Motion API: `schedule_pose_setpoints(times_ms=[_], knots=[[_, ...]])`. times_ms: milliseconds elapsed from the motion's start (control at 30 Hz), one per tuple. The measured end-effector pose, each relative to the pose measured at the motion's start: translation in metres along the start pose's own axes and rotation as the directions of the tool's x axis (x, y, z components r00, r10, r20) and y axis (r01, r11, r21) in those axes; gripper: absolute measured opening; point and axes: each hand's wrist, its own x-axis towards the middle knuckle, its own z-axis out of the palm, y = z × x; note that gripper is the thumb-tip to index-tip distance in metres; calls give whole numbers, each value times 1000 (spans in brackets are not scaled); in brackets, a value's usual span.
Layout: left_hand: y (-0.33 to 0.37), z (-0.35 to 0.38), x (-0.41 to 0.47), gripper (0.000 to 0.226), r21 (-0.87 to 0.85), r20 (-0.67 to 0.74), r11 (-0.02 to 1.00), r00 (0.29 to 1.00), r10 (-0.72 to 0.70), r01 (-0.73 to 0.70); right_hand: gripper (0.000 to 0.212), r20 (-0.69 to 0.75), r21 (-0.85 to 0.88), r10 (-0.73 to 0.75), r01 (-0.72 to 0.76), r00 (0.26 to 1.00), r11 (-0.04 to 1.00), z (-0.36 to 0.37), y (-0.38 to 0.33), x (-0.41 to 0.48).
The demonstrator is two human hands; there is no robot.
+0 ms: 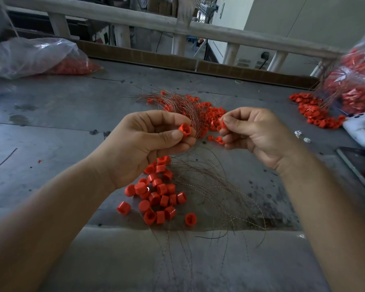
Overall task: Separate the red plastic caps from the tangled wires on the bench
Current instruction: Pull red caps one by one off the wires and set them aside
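Head-worn view, downward, close over bench [51, 127]

A wooden railing [135, 17] runs across the back, a brown cardboard strip [148, 56] below it. A clear plastic bag [30, 53] slumps under the railing's left end; a white gadget [358, 131] and a dark screen [362, 167] lie toward its right end.

caps [156, 194] bright red. wires [209, 186] coppery brown. desk [51, 133] dull grey with dark blotches. far-left bag [30, 53] clear, red showing through. right-side gadget [358, 129] white, dark buttons.
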Motion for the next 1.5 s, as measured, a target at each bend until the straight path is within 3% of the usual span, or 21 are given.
schedule_pose_setpoints(times_ms=[100, 200, 867, 1033, 1167, 1500], knots=[[-1, 1, 0, 21, 43, -20, 999, 1000, 2, -1, 10, 99, 166, -3, -13, 995, 986, 14, -3, -6], [-1, 1, 1, 21, 71, -38, 997, 999, 1, 2, 12, 165, 219, -29, -8, 986, 976, 22, -4, -9], [0, -1, 1, 22, 154, -21, 988, 1000, 3, 1, 14, 240, 287, -30, -41, 970, 957, 35, -2, -13], [-1, -2, 2, 22, 161, -56, 987, 998, 9, 0, 12, 126, 39, -191, 188, 973, 981, 40, 2, -15], [-1, -1, 1, 24, 197, -70, 980, 997, 44, -29, 15, 70, -305, -432, 432, 899, 849, 47, 4, -18], [-2, 0, 1, 22, 304, -110, 952, 990, 84, -47, 22, 41, -358, -511, 490, 859, 795, 53, 8, -20]])
